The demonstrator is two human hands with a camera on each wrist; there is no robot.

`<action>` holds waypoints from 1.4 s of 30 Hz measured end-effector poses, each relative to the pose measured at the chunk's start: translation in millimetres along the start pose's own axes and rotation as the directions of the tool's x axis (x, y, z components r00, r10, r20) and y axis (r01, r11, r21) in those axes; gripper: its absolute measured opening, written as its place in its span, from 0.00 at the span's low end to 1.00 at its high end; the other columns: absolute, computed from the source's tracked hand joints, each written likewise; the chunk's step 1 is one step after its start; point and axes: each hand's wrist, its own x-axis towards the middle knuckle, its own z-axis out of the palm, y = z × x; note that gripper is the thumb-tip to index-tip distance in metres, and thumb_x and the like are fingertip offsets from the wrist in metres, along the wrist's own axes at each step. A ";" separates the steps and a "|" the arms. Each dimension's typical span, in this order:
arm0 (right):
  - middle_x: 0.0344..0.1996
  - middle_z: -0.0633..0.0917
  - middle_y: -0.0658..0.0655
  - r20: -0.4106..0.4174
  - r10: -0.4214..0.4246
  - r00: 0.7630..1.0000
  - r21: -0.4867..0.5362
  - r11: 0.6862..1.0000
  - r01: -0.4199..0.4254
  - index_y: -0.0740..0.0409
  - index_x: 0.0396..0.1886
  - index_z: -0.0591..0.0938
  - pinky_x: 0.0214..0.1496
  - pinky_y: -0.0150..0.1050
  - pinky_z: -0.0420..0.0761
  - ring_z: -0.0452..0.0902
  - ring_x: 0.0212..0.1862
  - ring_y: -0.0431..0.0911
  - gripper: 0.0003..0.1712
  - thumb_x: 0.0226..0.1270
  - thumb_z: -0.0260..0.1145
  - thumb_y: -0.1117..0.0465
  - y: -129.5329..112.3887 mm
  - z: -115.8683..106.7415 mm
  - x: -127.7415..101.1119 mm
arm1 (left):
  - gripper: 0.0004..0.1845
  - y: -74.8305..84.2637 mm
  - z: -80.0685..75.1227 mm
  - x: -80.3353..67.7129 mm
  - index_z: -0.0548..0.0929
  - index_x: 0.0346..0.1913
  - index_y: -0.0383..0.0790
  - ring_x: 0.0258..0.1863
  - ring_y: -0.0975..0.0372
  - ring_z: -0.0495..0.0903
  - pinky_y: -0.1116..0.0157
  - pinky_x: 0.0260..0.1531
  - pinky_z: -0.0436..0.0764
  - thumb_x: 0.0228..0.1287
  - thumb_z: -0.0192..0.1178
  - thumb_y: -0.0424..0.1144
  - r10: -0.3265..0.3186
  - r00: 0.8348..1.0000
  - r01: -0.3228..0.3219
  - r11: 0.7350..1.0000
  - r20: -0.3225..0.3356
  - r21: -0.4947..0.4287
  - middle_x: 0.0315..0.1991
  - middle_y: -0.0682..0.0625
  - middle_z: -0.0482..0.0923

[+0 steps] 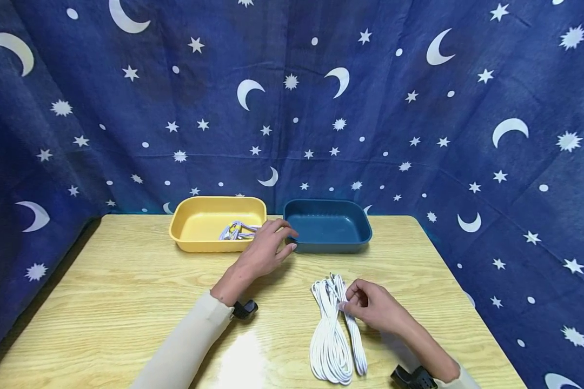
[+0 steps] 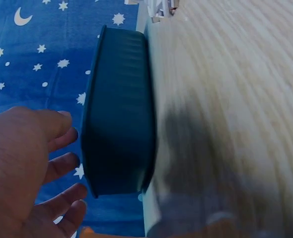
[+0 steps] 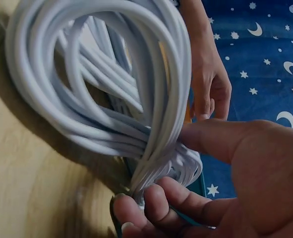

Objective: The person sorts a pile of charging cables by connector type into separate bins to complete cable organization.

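Observation:
Two bundles of coiled white cable lie side by side on the table, a broad looped bundle point(image 1: 328, 351) and a narrower one point(image 1: 357, 351) to its right. My right hand point(image 1: 377, 308) pinches the narrower bundle near its upper end. In the right wrist view, large loops of white cable point(image 3: 42, 74) stand in front of the thumb and fingertips. My left hand point(image 1: 267, 248) hovers with loosely bent fingers by the left end of a dark blue bin point(image 1: 328, 248). It holds nothing, and in the left wrist view its fingers point(image 2: 62, 166) are beside the bin's wall.
A yellow bin point(image 1: 209, 247) stands left of the blue one at the table's back edge, holding a bundle of pale purple cable point(image 1: 234, 231). Behind the wooden table point(image 1: 141, 302) hangs a blue curtain point(image 1: 292, 108) with moons and stars.

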 end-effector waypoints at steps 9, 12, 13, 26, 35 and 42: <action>0.26 0.77 0.49 0.025 0.037 0.999 -0.025 0.999 -0.037 0.57 0.37 0.76 0.27 0.34 0.71 0.71 0.26 0.40 0.23 0.65 0.80 0.49 -4.4 4.2 -9.3 | 0.09 -0.9 10.0 3.6 0.88 0.54 0.44 0.57 0.49 0.76 0.50 0.63 0.74 0.79 0.63 0.41 0.009 1.000 -0.010 0.999 0.025 0.049 0.56 0.48 0.80; 0.22 0.77 0.49 0.032 0.055 0.998 -0.055 0.997 -0.053 0.56 0.36 0.75 0.24 0.34 0.70 0.71 0.22 0.40 0.23 0.65 0.79 0.47 -9.5 4.7 -13.6 | 0.07 -1.8 11.9 4.9 0.89 0.50 0.43 0.54 0.50 0.77 0.51 0.60 0.74 0.79 0.62 0.39 0.049 0.999 -0.049 0.997 -0.005 0.064 0.51 0.47 0.81; 0.22 0.77 0.49 0.034 0.058 0.998 -0.066 0.996 -0.056 0.56 0.36 0.75 0.24 0.34 0.69 0.71 0.22 0.40 0.23 0.65 0.79 0.47 -11.1 4.6 -15.0 | 0.07 -1.9 12.5 5.6 0.89 0.48 0.43 0.53 0.50 0.78 0.51 0.59 0.74 0.79 0.62 0.39 0.064 0.998 -0.063 0.995 -0.017 0.071 0.50 0.47 0.82; 0.24 0.79 0.53 0.091 0.058 0.994 0.023 0.998 -0.060 0.58 0.37 0.75 0.23 0.36 0.74 0.77 0.22 0.44 0.17 0.71 0.74 0.56 -14.0 1.9 -16.3 | 0.07 -3.8 19.1 8.5 0.89 0.42 0.48 0.53 0.51 0.79 0.50 0.64 0.72 0.79 0.62 0.40 0.116 0.988 -0.101 0.986 -0.103 0.136 0.45 0.48 0.82; 0.24 0.79 0.54 0.091 0.083 0.992 0.084 0.992 -0.090 0.61 0.39 0.74 0.24 0.36 0.76 0.77 0.23 0.45 0.18 0.69 0.76 0.57 -12.7 4.4 -15.1 | 0.05 -4.6 22.3 7.3 0.88 0.41 0.47 0.51 0.50 0.80 0.52 0.57 0.78 0.78 0.64 0.38 0.111 0.986 -0.096 0.988 -0.126 0.122 0.46 0.46 0.82; 0.24 0.79 0.53 0.095 0.081 0.992 0.098 0.991 -0.090 0.61 0.39 0.74 0.23 0.37 0.77 0.77 0.23 0.45 0.19 0.69 0.76 0.58 -12.0 5.2 -14.5 | 0.05 -3.8 22.9 8.2 0.88 0.40 0.45 0.50 0.50 0.80 0.52 0.55 0.79 0.78 0.64 0.38 0.112 0.986 -0.097 0.988 -0.124 0.118 0.45 0.46 0.82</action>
